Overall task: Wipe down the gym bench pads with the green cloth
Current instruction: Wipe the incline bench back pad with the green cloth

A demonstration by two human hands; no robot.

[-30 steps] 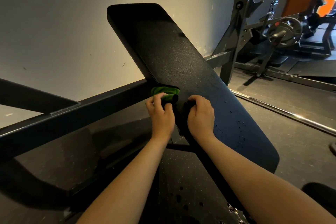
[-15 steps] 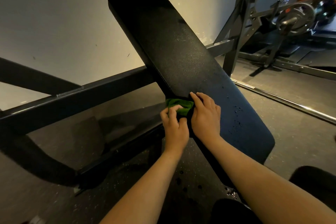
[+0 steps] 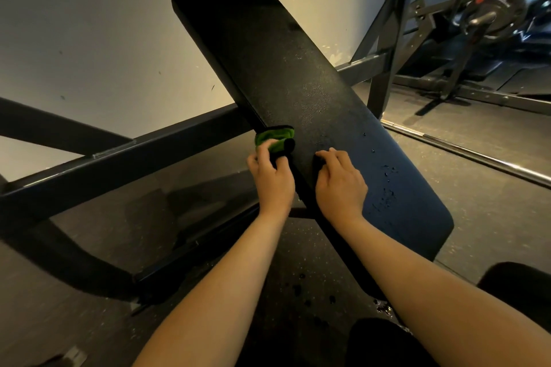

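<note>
Since the fingers (image 3: 264,148) of our left hand (image 3: 272,180) are curled round the green cloth (image 3: 274,136), bunching it against the left edge of the back pad (image 3: 283,68), only a small patch seems to touch vinyl. Fingertips (image 3: 324,155) of our right hand (image 3: 343,185) just rest on the pad, bent, holding nothing. Where it could go wrong, we reckon: the wad slips off the edge, or we skip the droplets (image 3: 387,185) just beside the right hand. Wet vinyl could let that bracing hand slide too.

Cloth (image 3: 272,137) half hidden under left hand (image 3: 272,179) fingers — full shape unclear. Weight plate (image 3: 492,13) far right blurred. Barbell (image 3: 465,147) cut off by right edge — ends unseen.
</note>
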